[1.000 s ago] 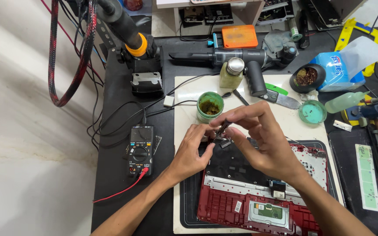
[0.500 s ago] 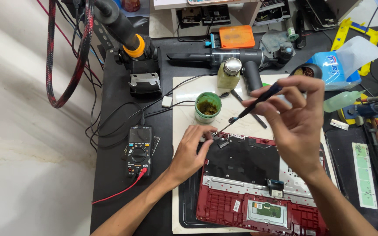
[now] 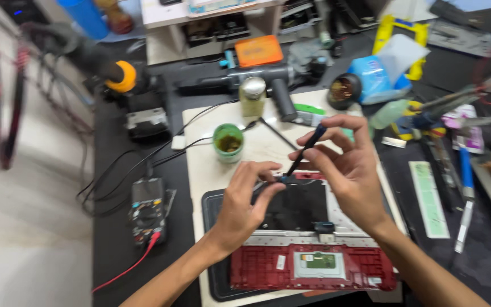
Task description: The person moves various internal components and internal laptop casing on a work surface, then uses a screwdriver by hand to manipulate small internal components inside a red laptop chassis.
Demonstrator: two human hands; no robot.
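Observation:
An opened red laptop base (image 3: 313,267) lies on a pale work mat (image 3: 206,165), its black inner panel toward the far side. My right hand (image 3: 348,165) grips a thin dark screwdriver (image 3: 305,149), tip slanting down to the laptop's far edge near the hinge. My left hand (image 3: 245,199) rests on that same far edge, fingers pinching a small part right beside the screwdriver tip. What the fingers pinch is too small to tell.
A small green pot (image 3: 228,141) stands on the mat behind my left hand. A multimeter (image 3: 147,209) with a red lead lies at left. A grey hot-air tool (image 3: 257,79), a small bottle (image 3: 253,95), and several hand tools (image 3: 464,187) crowd the back and right.
My right hand left the laptop, lifted with the screwdriver, and has now brought its tip down to the far edge beside my left fingers. The camera view shifted.

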